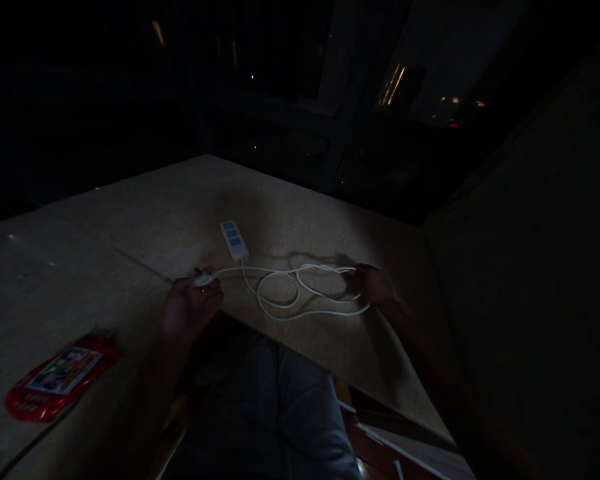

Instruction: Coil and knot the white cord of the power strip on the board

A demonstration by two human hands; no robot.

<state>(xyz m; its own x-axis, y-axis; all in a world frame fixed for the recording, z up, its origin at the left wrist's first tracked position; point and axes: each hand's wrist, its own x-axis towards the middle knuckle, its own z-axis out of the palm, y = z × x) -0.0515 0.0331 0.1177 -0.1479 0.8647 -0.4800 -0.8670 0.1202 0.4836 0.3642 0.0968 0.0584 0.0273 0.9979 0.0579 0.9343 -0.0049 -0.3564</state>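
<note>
A white power strip [234, 241] with blue socket faces lies on the stone-like ledge, its long white cord [278, 319] looped loosely to the right. My left hand [193, 307], at the ledge's near edge, is closed around the cord's plug [203, 279]; the dark prongs point up and left. Over on the right, my right hand [373, 285] pinches the cord where the loops come together. Its fingertips are partly lost in shadow. Between both hands the cord stretches slightly slack above the surface.
A shiny red packet [63, 378] with a printed picture lies at the lower left, beside a dark cable [39, 437]. Dark windows with distant lights stand behind the ledge [145, 200]. A wall [520, 233] rises on the right. My legs [275, 413] are below the near edge.
</note>
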